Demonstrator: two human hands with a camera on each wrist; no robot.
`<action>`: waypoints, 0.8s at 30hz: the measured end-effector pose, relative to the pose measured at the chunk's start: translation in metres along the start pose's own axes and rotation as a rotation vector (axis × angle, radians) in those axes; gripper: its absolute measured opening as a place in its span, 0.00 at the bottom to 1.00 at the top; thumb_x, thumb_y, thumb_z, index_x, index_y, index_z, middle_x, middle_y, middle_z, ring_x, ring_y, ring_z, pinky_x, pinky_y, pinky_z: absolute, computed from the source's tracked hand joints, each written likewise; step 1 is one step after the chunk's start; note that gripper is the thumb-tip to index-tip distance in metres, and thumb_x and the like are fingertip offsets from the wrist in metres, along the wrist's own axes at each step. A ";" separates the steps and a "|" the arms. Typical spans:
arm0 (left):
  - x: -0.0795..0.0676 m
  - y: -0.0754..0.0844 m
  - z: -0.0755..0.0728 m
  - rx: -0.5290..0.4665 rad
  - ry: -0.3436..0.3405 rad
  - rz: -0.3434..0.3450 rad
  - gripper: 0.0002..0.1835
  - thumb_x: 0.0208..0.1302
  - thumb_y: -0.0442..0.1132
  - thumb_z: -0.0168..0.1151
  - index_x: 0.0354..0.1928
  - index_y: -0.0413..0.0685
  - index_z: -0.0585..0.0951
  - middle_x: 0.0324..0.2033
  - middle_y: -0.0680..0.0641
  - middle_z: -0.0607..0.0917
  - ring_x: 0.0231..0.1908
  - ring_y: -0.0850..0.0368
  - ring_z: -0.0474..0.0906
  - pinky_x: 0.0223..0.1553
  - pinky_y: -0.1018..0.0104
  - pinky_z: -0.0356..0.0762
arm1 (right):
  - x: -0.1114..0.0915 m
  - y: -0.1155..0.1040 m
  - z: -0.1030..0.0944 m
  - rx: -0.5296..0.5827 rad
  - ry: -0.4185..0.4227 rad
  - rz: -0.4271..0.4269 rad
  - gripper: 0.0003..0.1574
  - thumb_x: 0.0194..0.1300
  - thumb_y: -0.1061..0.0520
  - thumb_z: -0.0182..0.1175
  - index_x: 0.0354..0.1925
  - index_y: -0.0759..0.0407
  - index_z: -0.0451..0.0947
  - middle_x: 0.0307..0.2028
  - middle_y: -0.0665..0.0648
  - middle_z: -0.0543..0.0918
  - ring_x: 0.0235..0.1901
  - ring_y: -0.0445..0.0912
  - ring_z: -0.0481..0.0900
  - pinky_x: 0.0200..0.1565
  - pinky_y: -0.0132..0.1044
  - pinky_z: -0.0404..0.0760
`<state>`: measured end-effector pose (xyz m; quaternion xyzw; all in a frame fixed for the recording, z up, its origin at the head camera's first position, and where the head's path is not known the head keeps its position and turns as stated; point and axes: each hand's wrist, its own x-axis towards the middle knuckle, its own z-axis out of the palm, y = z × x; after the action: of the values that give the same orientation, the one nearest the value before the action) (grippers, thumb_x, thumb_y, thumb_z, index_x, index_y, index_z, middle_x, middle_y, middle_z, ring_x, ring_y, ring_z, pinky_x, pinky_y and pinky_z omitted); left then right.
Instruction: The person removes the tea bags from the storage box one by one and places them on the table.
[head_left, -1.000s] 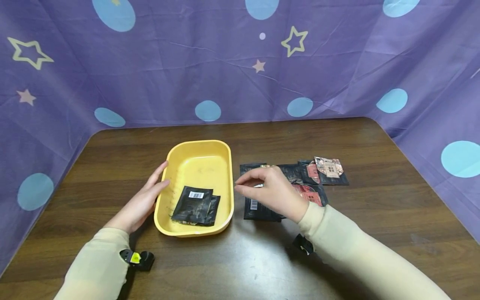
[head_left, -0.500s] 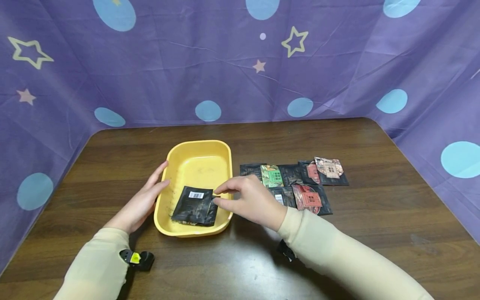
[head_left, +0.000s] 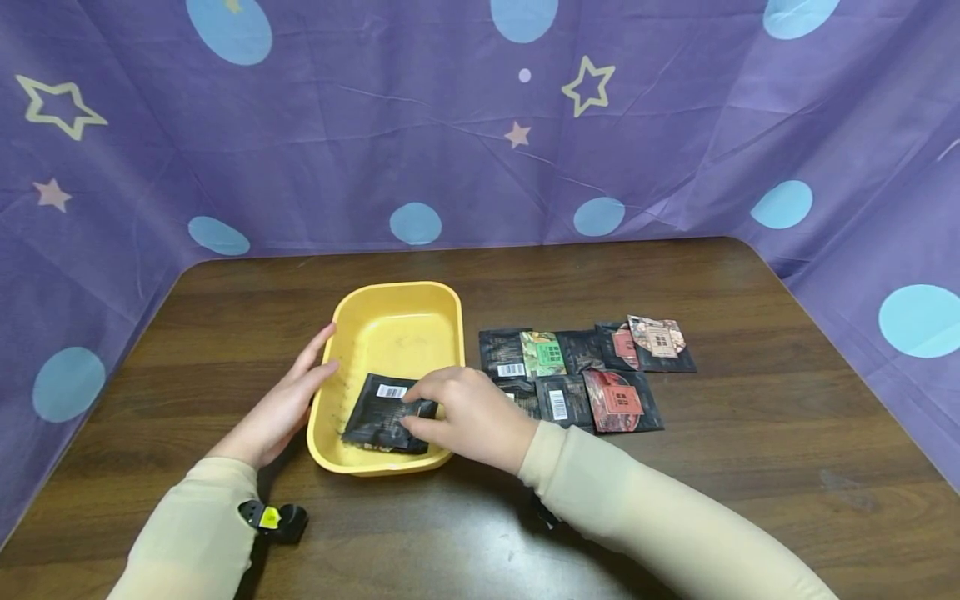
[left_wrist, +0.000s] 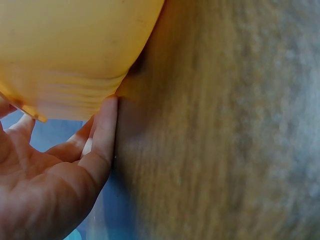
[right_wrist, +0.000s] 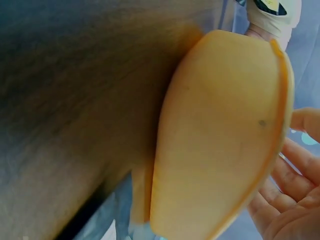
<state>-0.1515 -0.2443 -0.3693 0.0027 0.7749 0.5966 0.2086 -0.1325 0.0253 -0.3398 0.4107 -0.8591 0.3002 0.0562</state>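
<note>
A yellow plastic tray (head_left: 397, 333) stands on the wooden table, with a small stack of black sachets (head_left: 377, 417) in its near half; the top one shows a white barcode. My left hand (head_left: 273, 412) rests against the tray's left side, fingers fairly straight; in the left wrist view its thumb touches the outer wall. My right hand (head_left: 476, 417) reaches over the right rim, thumb and index finger apart at the right edge of the top sachet. From the right wrist, the tray wall (right_wrist: 215, 135) hides the sachets, and relaxed fingers (right_wrist: 290, 180) show beyond the rim.
Right of the tray lie several more sachets in two rough rows: a green-labelled one (head_left: 545, 354), a barcoded one (head_left: 564, 400), a red-labelled one (head_left: 622, 402) and a pale pink-labelled one (head_left: 662, 340). A purple patterned cloth (head_left: 465, 150) hangs behind the table.
My right hand has moved left from above the sachets on the table into the tray, uncovering those sachets. Its thumb and index finger have spread slightly. My left hand has stayed put.
</note>
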 end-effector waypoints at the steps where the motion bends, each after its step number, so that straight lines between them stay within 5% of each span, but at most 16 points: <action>1: 0.000 0.000 0.000 0.002 0.000 0.000 0.36 0.79 0.56 0.39 0.78 0.75 0.34 0.78 0.43 0.36 0.73 0.36 0.49 0.69 0.38 0.54 | 0.000 0.000 0.001 -0.013 -0.006 0.001 0.14 0.64 0.53 0.67 0.43 0.61 0.86 0.41 0.54 0.89 0.45 0.46 0.86 0.55 0.34 0.80; 10: -0.001 -0.001 -0.001 -0.004 0.005 0.001 0.36 0.79 0.55 0.39 0.78 0.75 0.33 0.78 0.44 0.33 0.74 0.36 0.45 0.70 0.36 0.51 | 0.007 -0.002 0.013 -0.072 -0.095 0.051 0.20 0.64 0.48 0.67 0.49 0.60 0.85 0.45 0.52 0.88 0.49 0.45 0.85 0.56 0.35 0.80; 20: 0.000 0.000 0.000 -0.005 0.004 0.007 0.36 0.79 0.55 0.39 0.78 0.74 0.33 0.78 0.44 0.33 0.74 0.36 0.45 0.70 0.35 0.50 | 0.020 -0.009 0.024 -0.309 -0.204 0.083 0.26 0.57 0.37 0.71 0.43 0.54 0.84 0.39 0.48 0.87 0.38 0.41 0.84 0.42 0.33 0.81; 24: 0.001 0.000 0.001 -0.006 -0.002 0.009 0.36 0.79 0.55 0.39 0.78 0.73 0.33 0.78 0.44 0.33 0.74 0.36 0.45 0.70 0.35 0.48 | 0.022 -0.011 0.030 -0.386 -0.224 0.132 0.34 0.52 0.32 0.72 0.47 0.55 0.83 0.46 0.50 0.85 0.42 0.44 0.84 0.44 0.36 0.82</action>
<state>-0.1518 -0.2437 -0.3699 0.0061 0.7728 0.6001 0.2066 -0.1339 -0.0118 -0.3514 0.3662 -0.9264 0.0859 0.0182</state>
